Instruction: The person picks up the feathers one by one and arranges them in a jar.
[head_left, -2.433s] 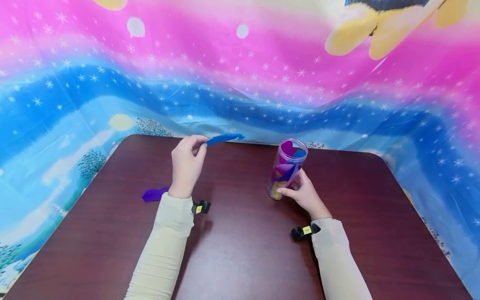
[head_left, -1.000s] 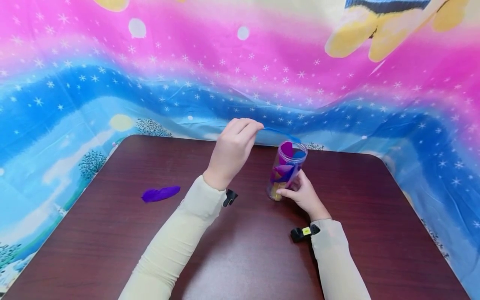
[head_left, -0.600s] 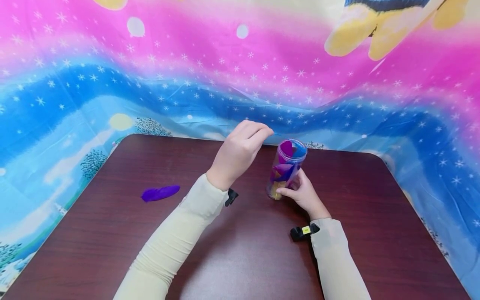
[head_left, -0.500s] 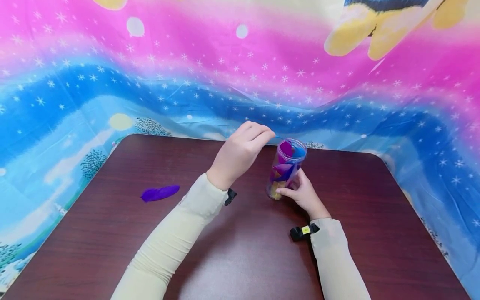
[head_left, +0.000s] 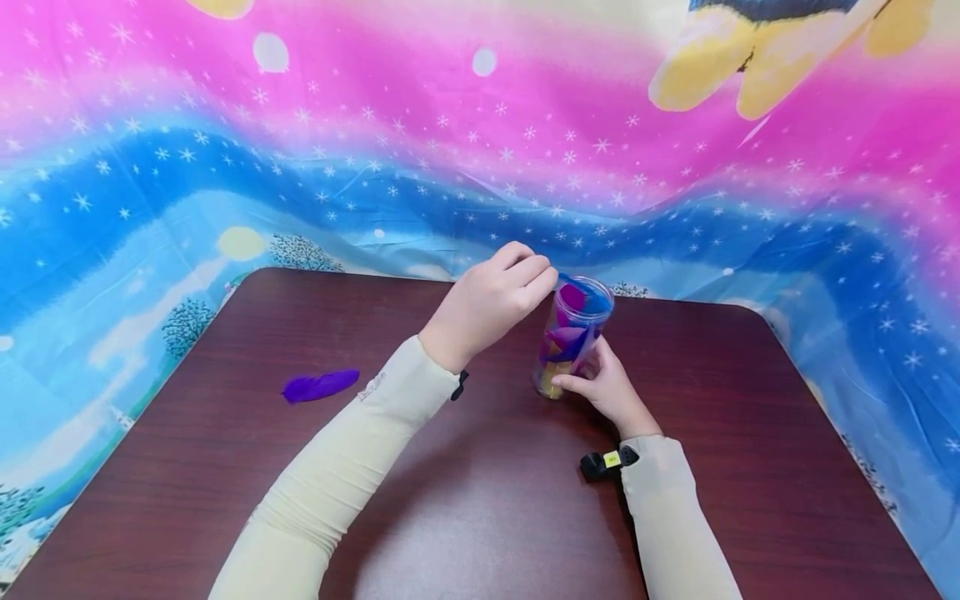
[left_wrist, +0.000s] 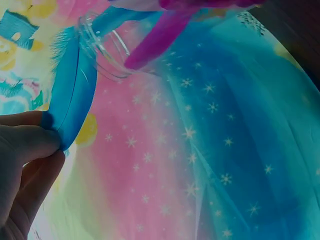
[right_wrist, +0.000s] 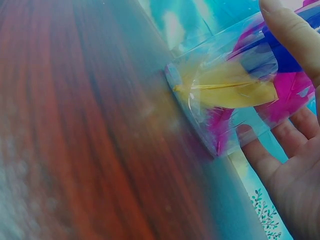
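Note:
Between its thumb and fingers my left hand (head_left: 495, 302) pinches one end of a blue feather (left_wrist: 75, 87). The feather's other end reaches to the mouth of a clear plastic jar (head_left: 547, 379), overlapping the threaded rim in the left wrist view. My right hand (head_left: 611, 389) grips the jar low on its right side, thumb in front and fingers behind. Inside stand magenta, blue and yellow feathers; a yellow feather (right_wrist: 235, 87) lies near the bottom in the right wrist view. On the table to the left rests a purple feather (head_left: 321, 386).
A dark red-brown wooden table (head_left: 487, 517) with rounded far corners carries everything. Behind it hangs a patterned cloth (head_left: 420, 125) in pink and blue with snowflakes. Black wrist cameras are strapped at both sleeves, the right camera (head_left: 600, 464) close above the table.
My left hand has carried the blue feather rightward from the table's far left-centre to the jar's mouth, uncovering the whole purple feather. The right hand and jar have stayed in place.

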